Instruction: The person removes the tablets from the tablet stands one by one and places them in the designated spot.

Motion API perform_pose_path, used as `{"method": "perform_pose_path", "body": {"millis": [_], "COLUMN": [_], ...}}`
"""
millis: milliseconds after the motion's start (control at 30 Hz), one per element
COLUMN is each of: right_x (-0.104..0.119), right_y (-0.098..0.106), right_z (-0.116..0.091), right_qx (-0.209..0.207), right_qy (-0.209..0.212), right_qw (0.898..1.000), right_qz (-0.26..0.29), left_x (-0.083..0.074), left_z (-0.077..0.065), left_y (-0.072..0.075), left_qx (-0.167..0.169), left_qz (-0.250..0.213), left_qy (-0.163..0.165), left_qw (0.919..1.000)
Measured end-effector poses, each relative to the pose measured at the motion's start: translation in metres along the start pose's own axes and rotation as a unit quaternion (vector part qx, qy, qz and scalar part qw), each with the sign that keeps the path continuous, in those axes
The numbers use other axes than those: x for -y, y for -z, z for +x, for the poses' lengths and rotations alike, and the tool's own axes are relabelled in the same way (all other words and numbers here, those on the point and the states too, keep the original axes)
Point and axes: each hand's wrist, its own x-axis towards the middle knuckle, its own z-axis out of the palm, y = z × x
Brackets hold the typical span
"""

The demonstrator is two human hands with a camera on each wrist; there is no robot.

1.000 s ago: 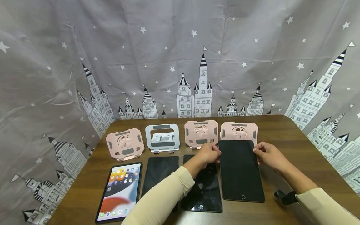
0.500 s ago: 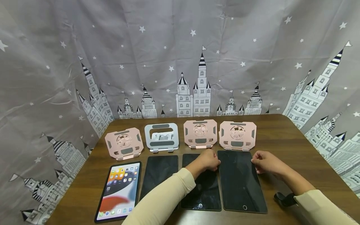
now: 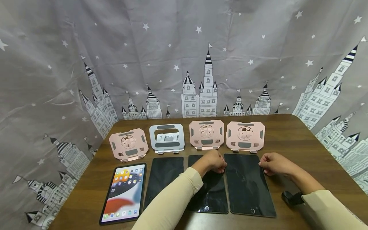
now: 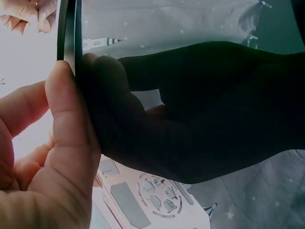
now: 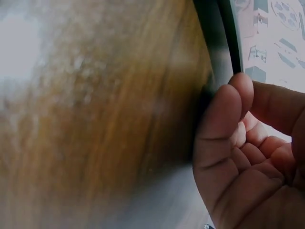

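Note:
A black tablet with a round home button [image 3: 250, 183] lies low at the table, rightmost in a row of tablets. At its upper left edge my left hand [image 3: 214, 161] pinches it between fingers and thumb. Opposite, my right hand [image 3: 276, 163] holds the upper right edge in the same way. The left wrist view shows the thin tablet edge [image 4: 69, 38] at the fingertips of the left hand [image 4: 66, 129]. Seen from the right wrist, the right hand's fingers [image 5: 219, 124] pinch the dark tablet edge [image 5: 224, 33].
Another black tablet [image 3: 208, 198] lies partly under my left forearm, beside a third dark one [image 3: 164, 172]. The far left tablet [image 3: 123, 195] has its screen lit. Behind them stand a light blue tablet stand [image 3: 166, 144] and pink stands [image 3: 129, 145]. A patterned grey curtain [image 3: 161, 48] hangs behind.
Both hands have lowered the tablet's upper end toward the table, uncovering the pink stand behind it. In the last half second the hands and tablet have barely moved.

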Motion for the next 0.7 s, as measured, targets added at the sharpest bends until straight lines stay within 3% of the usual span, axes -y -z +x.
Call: {"method": "perform_pose_path", "body": {"millis": [500, 700], "right_x": [-0.0029, -0.006], "right_y": [-0.0012, 0.0027], "right_z": [0.0051, 0.0037], "right_qx": [0.009, 0.008], "right_qy": [-0.016, -0.012], "right_qw": [0.999, 0.999], "right_qz": [0.026, 0.034], "left_x": [0.0046, 0.0089], "left_z": [-0.0031, -0.0008], "left_y": [-0.0027, -0.0014], "left_qx": [-0.023, -0.007], "left_qz": [0.005, 0.008], "left_qy": [-0.002, -0.044], "left_qw": [0.9997, 0.999]}}
